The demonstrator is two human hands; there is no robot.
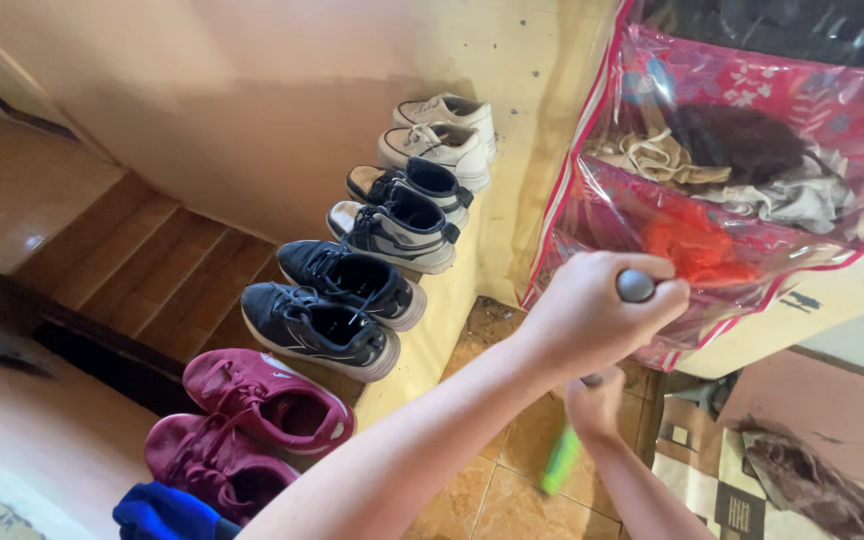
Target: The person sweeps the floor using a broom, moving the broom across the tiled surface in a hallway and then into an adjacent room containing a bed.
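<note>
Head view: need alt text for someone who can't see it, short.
Two bare hands grip a long handle: the left hand wraps its grey top end, the right hand holds it lower, above a green part. Beside them, pairs of shoes line a ledge along a staircase, and a clear hanging organiser holds clothes.

The left hand [592,320] was closed around the grey rounded top [636,286] of a long handle. Lower down, the right hand [594,402] gripped the same handle just above its bright green part [560,460], over the brown tiled floor [497,500]. Along a cream ledge [432,330] stood a row of shoes: a white pair [442,138], a dark blue-and-white pair [400,212], a black pair [337,305] and a maroon pair [247,420]. A clear plastic hanging organiser with pink trim [732,180] held clothes at the right.
</note>
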